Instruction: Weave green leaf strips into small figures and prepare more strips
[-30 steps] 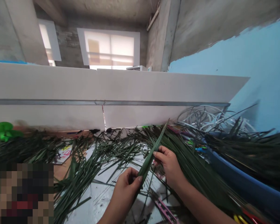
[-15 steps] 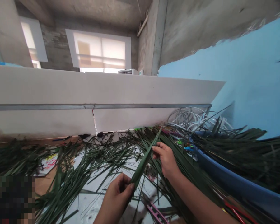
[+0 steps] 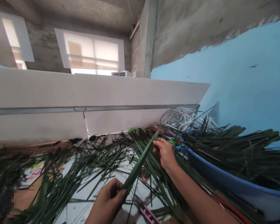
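Observation:
My left hand is closed round the lower end of a long green palm leaf, thumb on top. The leaf slants up and away to a narrow tip. At its right edge, near the upper part, my right hand has thumb and fingertips pinched together on the blade. Below the leaf, between the hands, lies a knife with a pink, holed handle. Many cut green leaf strips are strewn over the white work surface.
A blue tub heaped with dark leaves stands at the right. Behind it lies a coil of white strapping. A white partition runs along the back. At far left is a printed card.
The view has turned slightly to the right, so the surroundings sit further left. My right hand has slid a little up along the leaf's edge; my left keeps its hold.

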Tool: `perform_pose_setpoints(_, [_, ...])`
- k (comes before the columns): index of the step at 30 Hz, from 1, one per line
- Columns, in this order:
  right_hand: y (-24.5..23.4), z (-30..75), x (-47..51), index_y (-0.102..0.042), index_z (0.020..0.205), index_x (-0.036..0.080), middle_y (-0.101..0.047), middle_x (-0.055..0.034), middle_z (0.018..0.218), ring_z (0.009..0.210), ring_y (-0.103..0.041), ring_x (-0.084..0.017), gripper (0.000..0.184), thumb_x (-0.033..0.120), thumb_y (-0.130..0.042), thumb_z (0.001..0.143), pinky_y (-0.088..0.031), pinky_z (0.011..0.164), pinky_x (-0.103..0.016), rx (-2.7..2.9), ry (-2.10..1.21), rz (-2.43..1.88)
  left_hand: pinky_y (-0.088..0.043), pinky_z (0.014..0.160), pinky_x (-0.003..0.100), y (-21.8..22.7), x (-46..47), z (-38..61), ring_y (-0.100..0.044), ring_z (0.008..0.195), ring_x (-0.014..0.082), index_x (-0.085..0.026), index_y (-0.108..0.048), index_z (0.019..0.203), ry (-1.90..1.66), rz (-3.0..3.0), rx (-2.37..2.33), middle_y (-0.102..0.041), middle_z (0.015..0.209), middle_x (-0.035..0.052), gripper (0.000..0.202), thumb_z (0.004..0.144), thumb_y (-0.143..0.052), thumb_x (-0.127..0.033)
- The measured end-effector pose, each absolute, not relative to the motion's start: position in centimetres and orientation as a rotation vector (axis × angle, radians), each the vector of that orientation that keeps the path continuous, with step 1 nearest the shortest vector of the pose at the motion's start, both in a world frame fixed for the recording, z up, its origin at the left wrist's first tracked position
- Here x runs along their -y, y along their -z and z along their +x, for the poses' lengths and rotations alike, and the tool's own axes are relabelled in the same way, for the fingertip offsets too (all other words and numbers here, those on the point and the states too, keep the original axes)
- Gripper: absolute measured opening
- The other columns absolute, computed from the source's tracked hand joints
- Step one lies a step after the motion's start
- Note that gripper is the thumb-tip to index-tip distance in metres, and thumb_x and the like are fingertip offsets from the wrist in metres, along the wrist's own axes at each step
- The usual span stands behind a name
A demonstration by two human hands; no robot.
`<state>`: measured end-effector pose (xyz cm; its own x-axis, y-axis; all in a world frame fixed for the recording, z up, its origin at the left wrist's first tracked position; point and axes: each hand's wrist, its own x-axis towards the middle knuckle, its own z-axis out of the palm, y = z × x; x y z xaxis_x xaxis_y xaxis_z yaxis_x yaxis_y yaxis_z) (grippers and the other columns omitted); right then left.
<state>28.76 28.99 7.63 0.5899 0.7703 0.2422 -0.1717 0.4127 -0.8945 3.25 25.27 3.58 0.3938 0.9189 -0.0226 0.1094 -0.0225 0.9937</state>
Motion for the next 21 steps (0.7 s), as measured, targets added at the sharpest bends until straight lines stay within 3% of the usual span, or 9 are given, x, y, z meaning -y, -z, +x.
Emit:
perform_pose_setpoints(13, [-5.9,22.1,-26.8,-0.070,0.075,0.015,-0.065,0.0012,0.064,0.043,-0.049,-0.008,0.021,0.027,-0.080,0.061,-0.039,0.043,-0.022,0.921,-1.232,-0.938,-0.033,0.058,0.026,-3.5,-25.5,2.9,-0.043,0.059,0.0142,-0.019,-0.056,0.066,-1.014,1.376,-0.971,-0.052,0.061,-0.0031,0.028,0.066,-0.073,-0.042])
perform_pose_setpoints(21, [-4.6,20.1,-25.9,-0.071,0.074,0.015,-0.065,0.0007,0.065,0.049,-0.049,-0.009,0.016,0.026,-0.078,0.065,-0.041,0.046,-0.022,1.083,-1.277,-0.921,-0.034,0.059,0.027,-3.4,-25.7,3.1,-0.045,0.060,0.0146,-0.018,-0.059,0.070,-1.033,1.363,-0.938,-0.054,0.063,-0.0016,0.026,0.068,-0.071,-0.040])
